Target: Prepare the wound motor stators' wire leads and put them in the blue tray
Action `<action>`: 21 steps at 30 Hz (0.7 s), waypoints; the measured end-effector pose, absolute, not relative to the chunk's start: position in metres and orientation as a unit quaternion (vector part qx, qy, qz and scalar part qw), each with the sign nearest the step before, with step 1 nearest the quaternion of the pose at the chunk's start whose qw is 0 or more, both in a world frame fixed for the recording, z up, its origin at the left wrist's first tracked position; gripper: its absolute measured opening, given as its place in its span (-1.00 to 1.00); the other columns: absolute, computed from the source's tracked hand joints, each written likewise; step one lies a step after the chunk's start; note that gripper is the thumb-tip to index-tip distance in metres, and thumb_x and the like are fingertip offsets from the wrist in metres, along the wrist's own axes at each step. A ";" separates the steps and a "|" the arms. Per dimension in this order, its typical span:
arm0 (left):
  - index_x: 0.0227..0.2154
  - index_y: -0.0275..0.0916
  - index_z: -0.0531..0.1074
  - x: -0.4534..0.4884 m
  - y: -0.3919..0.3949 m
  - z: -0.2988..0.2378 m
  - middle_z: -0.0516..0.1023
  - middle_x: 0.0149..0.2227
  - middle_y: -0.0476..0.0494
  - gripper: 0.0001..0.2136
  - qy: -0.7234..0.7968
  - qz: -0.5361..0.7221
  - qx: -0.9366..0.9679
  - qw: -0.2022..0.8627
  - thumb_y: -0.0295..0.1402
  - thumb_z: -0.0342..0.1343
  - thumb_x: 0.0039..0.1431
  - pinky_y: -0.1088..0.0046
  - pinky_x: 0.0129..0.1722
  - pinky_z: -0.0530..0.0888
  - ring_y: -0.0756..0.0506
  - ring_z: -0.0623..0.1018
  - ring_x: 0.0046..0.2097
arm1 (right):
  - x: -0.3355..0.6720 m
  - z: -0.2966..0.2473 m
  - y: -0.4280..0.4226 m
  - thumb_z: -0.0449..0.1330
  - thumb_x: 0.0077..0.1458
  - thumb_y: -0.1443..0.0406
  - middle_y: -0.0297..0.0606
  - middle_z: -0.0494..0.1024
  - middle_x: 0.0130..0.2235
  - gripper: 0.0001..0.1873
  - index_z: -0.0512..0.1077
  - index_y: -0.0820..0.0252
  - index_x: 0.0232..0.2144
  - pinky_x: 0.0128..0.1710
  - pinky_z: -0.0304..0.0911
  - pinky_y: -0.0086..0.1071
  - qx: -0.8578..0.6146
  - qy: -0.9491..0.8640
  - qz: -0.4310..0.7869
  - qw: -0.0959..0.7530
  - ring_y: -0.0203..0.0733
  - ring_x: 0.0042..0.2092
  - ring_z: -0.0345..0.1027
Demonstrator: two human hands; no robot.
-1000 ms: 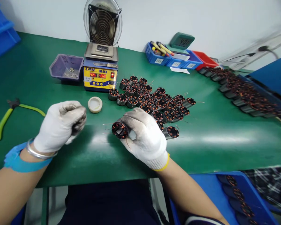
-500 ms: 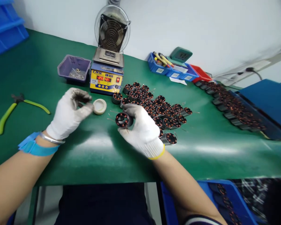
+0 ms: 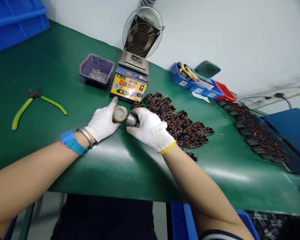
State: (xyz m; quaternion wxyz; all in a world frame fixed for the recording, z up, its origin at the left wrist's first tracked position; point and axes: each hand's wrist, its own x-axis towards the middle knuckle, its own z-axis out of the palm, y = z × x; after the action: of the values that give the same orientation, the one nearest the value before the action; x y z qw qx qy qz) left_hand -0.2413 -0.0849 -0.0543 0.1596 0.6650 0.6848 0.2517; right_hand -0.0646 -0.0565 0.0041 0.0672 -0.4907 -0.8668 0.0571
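My left hand (image 3: 103, 121), in a white glove, rests on the green table with thumb and fingers around a small round pale dish (image 3: 120, 114). My right hand (image 3: 150, 128), also gloved, grips a motor stator (image 3: 131, 120), a grey metal cylinder with copper windings. The stator is tilted on its side, its wire end turned toward the dish. Whether the wires touch what is in the dish, I cannot tell. Just right of my right hand stand several more stators (image 3: 182, 127) in a close group, thin wires sticking out.
A yellow-and-blue solder pot (image 3: 128, 87) with a red display stands behind the dish, a fan (image 3: 141, 36) behind it. Left of it is a purple bin (image 3: 96, 68). Green-handled cutters (image 3: 35, 94) lie farther left. Blue bins (image 3: 180, 78) and a long row of stators (image 3: 255, 130) are at right.
My left hand has moved from beside the dish to grasp it. My right hand has tipped the stator and brought it up against the dish. The view has shifted, too.
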 end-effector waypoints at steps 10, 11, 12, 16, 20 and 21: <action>0.31 -0.31 0.18 -0.244 -0.084 -0.053 0.56 0.09 -0.32 -0.28 0.678 0.251 0.677 0.138 -0.33 0.20 0.07 0.20 0.07 0.46 -0.34 0.56 0.09 | -0.082 0.028 -0.036 0.29 -0.04 0.05 -0.29 0.63 -0.19 -0.55 0.56 -0.01 -0.07 -0.28 0.37 -0.21 -0.518 -0.846 0.126 0.021 0.11 -0.16 0.52; 0.30 -0.30 0.21 -0.244 -0.084 -0.054 0.55 0.10 -0.32 -0.30 0.675 0.252 0.680 0.136 -0.33 0.20 0.07 0.20 0.07 0.46 -0.33 0.56 0.09 | -0.081 0.027 -0.036 0.29 -0.03 0.07 -0.28 0.63 -0.18 -0.55 0.55 0.02 -0.06 -0.26 0.38 -0.20 -0.510 -0.850 0.133 0.028 0.09 -0.17 0.52; 0.28 -0.29 0.24 -0.244 -0.084 -0.054 0.55 0.10 -0.31 -0.33 0.673 0.253 0.683 0.133 -0.33 0.20 0.07 0.20 0.07 0.46 -0.33 0.56 0.09 | -0.078 0.027 -0.036 0.30 -0.02 0.09 -0.27 0.62 -0.16 -0.55 0.55 0.04 -0.05 -0.23 0.39 -0.20 -0.501 -0.854 0.136 0.042 0.06 -0.16 0.51; 0.23 -0.29 0.30 -0.244 -0.085 -0.055 0.56 0.09 -0.30 -0.40 0.665 0.263 0.688 0.124 -0.31 0.18 0.10 0.20 0.04 0.47 -0.32 0.58 0.05 | -0.064 0.022 -0.046 0.31 -0.01 0.19 -0.16 0.53 -0.02 -0.47 0.48 0.09 0.05 -0.17 0.40 -0.17 -0.479 -0.867 0.058 0.125 0.08 -0.09 0.46; 0.22 -0.29 0.31 -0.243 -0.084 -0.057 0.58 0.06 -0.29 -0.42 0.671 0.259 0.684 0.118 -0.27 0.18 0.13 0.20 0.02 0.48 -0.31 0.59 0.02 | -0.063 0.021 -0.058 0.28 0.05 0.25 -0.02 0.43 0.06 -0.46 0.42 0.10 0.12 -0.13 0.36 -0.11 -0.426 -0.901 -0.073 0.046 0.16 -0.01 0.36; 0.22 -0.29 0.30 -0.242 -0.084 -0.058 0.57 0.07 -0.28 -0.42 0.674 0.255 0.683 0.115 -0.27 0.19 0.13 0.19 0.02 0.48 -0.31 0.59 0.03 | -0.066 0.022 -0.060 0.25 0.10 0.26 -0.01 0.42 0.07 -0.49 0.41 0.09 0.13 -0.12 0.34 -0.11 -0.426 -0.901 -0.088 0.004 0.16 0.00 0.34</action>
State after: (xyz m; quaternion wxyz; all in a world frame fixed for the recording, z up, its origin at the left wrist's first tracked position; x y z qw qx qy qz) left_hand -0.2423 -0.0835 -0.0576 0.1153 0.6835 0.6743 0.2548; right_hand -0.0664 -0.0598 0.0221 0.0044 -0.4256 -0.9006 -0.0880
